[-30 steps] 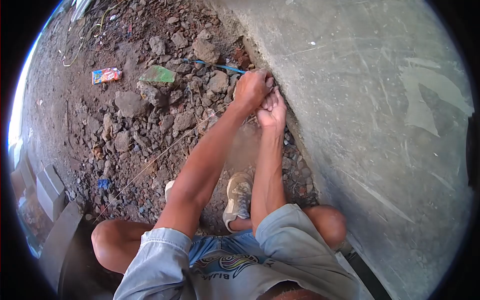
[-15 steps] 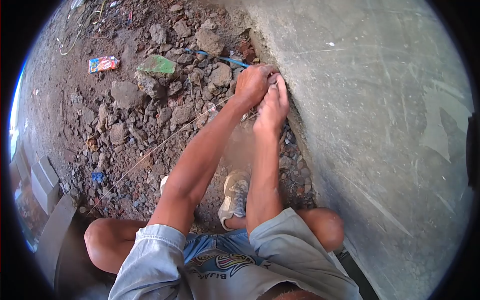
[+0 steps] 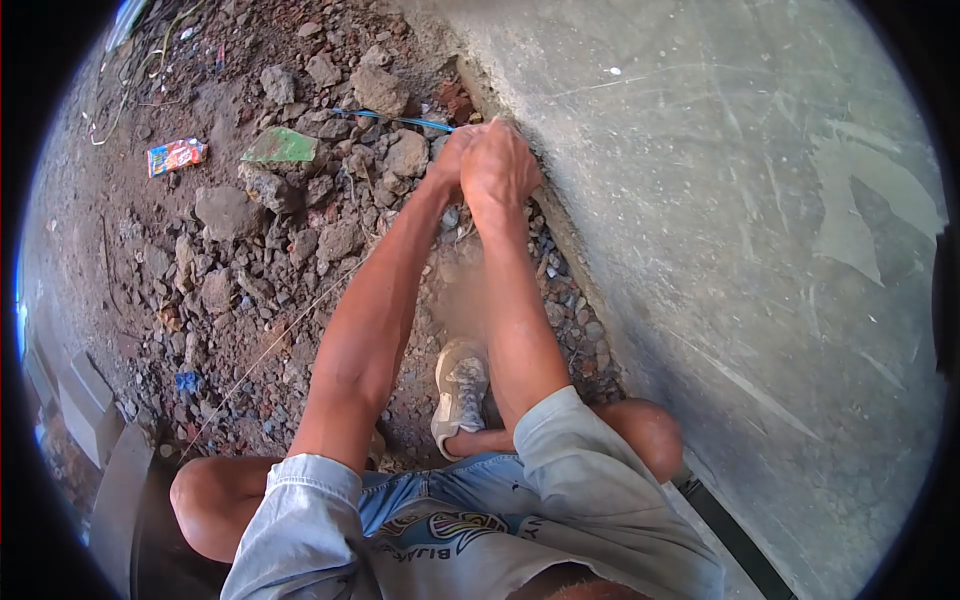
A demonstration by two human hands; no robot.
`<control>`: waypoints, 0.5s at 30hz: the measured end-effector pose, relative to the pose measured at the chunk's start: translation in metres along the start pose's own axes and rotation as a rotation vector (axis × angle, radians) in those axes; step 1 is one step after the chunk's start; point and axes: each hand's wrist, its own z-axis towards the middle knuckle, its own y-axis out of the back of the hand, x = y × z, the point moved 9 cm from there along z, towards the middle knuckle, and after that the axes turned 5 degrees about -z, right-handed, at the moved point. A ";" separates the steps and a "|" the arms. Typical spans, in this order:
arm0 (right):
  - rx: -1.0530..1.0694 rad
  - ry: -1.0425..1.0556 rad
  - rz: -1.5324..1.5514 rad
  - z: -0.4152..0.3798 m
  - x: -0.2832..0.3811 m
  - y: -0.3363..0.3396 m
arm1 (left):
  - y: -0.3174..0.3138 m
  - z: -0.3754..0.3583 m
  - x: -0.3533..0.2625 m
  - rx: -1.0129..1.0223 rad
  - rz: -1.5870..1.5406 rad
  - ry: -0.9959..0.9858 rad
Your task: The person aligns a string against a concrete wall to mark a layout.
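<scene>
My left hand (image 3: pixel 455 157) and my right hand (image 3: pixel 498 165) are closed and pressed together at the rough edge of the concrete slab (image 3: pixel 700 200). A thin blue strip (image 3: pixel 400 120) runs over the stones up to my left hand. The right hand partly covers the left, and whatever lies between the fingers is hidden. A pale string (image 3: pixel 270 348) stretches from the lower left across the rubble toward my hands.
Broken stones (image 3: pixel 228 213) and gravel cover the soil left of the slab. A green shard (image 3: pixel 280 146), a colourful wrapper (image 3: pixel 177 157) and a blue scrap (image 3: pixel 187 381) lie there. My shoe (image 3: pixel 462 395) stands below my hands. Grey panels (image 3: pixel 92 405) are at the lower left.
My right hand has moved up and left, turning from spread fingers to a closed grip over my left hand. The whole view has shifted slightly.
</scene>
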 end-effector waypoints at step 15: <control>-0.053 0.237 -0.195 0.007 -0.003 -0.034 | -0.004 -0.020 -0.065 -0.262 0.702 0.394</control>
